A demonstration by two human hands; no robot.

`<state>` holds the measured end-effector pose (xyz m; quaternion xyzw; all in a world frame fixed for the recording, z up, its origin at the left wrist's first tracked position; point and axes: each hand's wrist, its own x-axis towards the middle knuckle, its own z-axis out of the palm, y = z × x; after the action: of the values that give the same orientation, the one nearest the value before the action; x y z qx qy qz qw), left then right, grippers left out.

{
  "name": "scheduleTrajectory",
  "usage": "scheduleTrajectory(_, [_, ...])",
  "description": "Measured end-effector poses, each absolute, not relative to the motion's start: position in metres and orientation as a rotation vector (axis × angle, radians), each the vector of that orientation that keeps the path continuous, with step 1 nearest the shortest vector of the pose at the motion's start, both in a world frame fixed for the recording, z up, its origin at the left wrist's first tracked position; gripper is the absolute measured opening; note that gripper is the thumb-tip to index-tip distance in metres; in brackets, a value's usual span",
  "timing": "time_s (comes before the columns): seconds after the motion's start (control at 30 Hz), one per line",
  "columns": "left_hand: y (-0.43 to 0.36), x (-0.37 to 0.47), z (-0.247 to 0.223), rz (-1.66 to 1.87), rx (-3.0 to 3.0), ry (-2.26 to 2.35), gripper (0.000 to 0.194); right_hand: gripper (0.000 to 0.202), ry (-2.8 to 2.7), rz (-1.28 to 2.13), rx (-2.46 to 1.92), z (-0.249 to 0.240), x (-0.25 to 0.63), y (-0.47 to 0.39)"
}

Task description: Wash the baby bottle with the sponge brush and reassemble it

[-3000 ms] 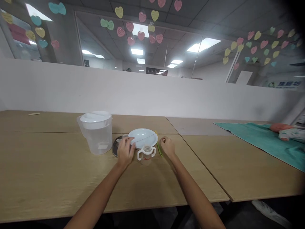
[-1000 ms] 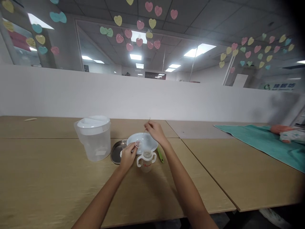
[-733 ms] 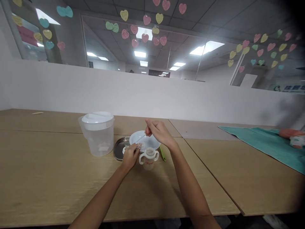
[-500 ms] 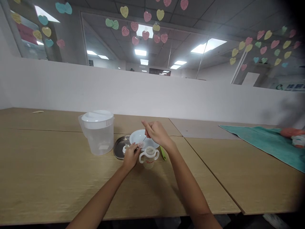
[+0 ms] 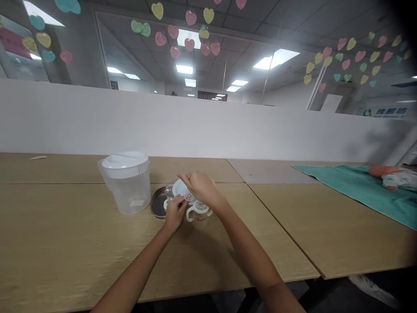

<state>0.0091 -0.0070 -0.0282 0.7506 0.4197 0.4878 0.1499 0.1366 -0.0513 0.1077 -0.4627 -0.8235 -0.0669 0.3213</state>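
Observation:
My left hand (image 5: 175, 212) is closed on a small clear round piece (image 5: 188, 197), tilted toward me above the table. Over it my right hand (image 5: 199, 187) is closed in a pinch on a thin stick (image 5: 190, 194), whose lower end meets the round piece; most of the stick is hidden by the hand. Just in front of the hands stands an upright clear baby bottle (image 5: 200, 219) with two white handles and no lid, its red lettering facing me. Behind the hands sits a white bowl (image 5: 178, 188), partly covered by my right hand.
Left of my hands lies a dark metal tray (image 5: 156, 204) with a clear cap (image 5: 169, 191) and a white part (image 5: 166, 204). A lidded clear pitcher (image 5: 128, 187) stands farther left. At right, a teal cloth (image 5: 345, 178) carries a doll (image 5: 387, 174), partly seen. A wall (image 5: 195, 134) backs the table.
My right hand has come down and left, closer to the round piece in my left hand, and now hides more of the bowl and the green spoon. The view has shifted slightly right.

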Motion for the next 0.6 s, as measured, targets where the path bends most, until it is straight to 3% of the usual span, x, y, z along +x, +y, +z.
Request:
scheduleTrajectory(0.07, [-0.007, 0.008, -0.026, 1.413, 2.116, 1.215, 0.027, 0.024, -2.297, -0.308, -1.235, 0.101, 0.133, -0.046])
scheduleTrajectory(0.27, [-0.008, 0.006, -0.02, 1.447, 2.005, 1.177, 0.028, 0.05, -2.503, -0.588, -1.282, 0.092, 0.128, -0.038])
scheduleTrajectory(0.53, [-0.011, 0.009, -0.019, 1.465, 1.946, 1.09, 0.026, 0.038, -2.525, -0.548, -1.301, 0.075, 0.12, -0.026])
scheduleTrajectory(0.6, [-0.01, 0.009, -0.018, 1.488, 1.926, 1.081, 0.027, 0.024, -2.454, -0.385, -1.28, 0.08, 0.122, -0.031])
